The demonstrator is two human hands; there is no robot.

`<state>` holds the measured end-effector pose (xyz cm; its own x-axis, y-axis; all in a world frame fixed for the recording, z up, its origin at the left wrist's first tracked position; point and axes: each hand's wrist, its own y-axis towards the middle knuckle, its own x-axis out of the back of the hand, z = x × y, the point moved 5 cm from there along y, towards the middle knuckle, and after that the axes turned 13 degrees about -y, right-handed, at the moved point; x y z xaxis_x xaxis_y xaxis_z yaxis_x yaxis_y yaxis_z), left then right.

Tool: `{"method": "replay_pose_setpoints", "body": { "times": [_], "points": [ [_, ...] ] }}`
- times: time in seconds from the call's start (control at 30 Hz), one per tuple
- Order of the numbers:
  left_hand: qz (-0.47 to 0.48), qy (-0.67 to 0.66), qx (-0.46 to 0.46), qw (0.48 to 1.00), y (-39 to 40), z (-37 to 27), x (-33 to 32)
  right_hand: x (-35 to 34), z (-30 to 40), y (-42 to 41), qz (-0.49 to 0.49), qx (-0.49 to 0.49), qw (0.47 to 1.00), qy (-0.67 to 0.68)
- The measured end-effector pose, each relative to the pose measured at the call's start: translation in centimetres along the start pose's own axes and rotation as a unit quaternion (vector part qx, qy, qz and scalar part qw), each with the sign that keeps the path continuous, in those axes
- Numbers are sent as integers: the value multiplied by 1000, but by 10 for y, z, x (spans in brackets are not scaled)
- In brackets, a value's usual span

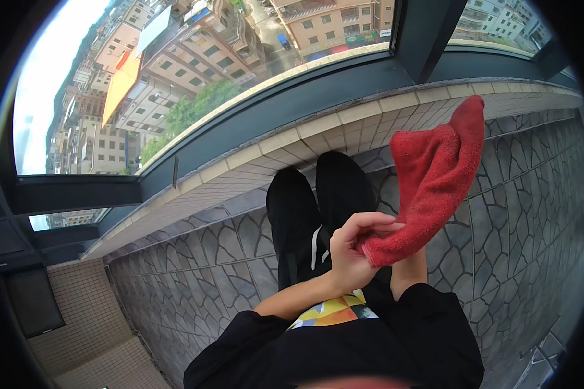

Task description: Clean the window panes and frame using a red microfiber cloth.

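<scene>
A red terry cloth is bunched in front of me, its upper end flaring up and to the right. My left hand grips the lower end, with the fingers curled over the cloth's edge. The wrist of my right arm shows just below the cloth, but my right hand is hidden behind the fabric, so what its fingers do cannot be seen. Behind the cloth are the stone-patterned floor and the tiled low wall.
A dark window frame with glass runs above the tiled wall, with buildings outside. My feet in black are close to the wall. A metal rack or stand is at the lower right, and a dark panel is on the left wall.
</scene>
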<state>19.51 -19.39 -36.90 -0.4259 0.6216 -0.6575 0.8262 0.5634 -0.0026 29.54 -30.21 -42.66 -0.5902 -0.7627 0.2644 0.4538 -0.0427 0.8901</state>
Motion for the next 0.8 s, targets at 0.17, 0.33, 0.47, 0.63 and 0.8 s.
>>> {"method": "replay_pose_setpoints", "body": {
  "times": [0.17, 0.33, 0.47, 0.63, 0.8],
  "points": [
    [-41, -10, 12, 999, 25, 14, 9, -145, 5, 57, 42, 27, 998, 31],
    [-203, -220, 28, 954, 77, 0, 25, -225, 32, 51, 210, 128, 968, 40],
    [-241, -258, -17, 935, 84, -24, 62, -256, 83, 0, 239, 194, 950, -60],
    [-310, -285, -48, 906, 67, -24, 82, -261, 124, -24, 244, 222, 943, -47],
    [-330, -274, -123, 895, 61, -46, 110, -268, 181, -53, 282, 251, 926, -9]
  ]
}}
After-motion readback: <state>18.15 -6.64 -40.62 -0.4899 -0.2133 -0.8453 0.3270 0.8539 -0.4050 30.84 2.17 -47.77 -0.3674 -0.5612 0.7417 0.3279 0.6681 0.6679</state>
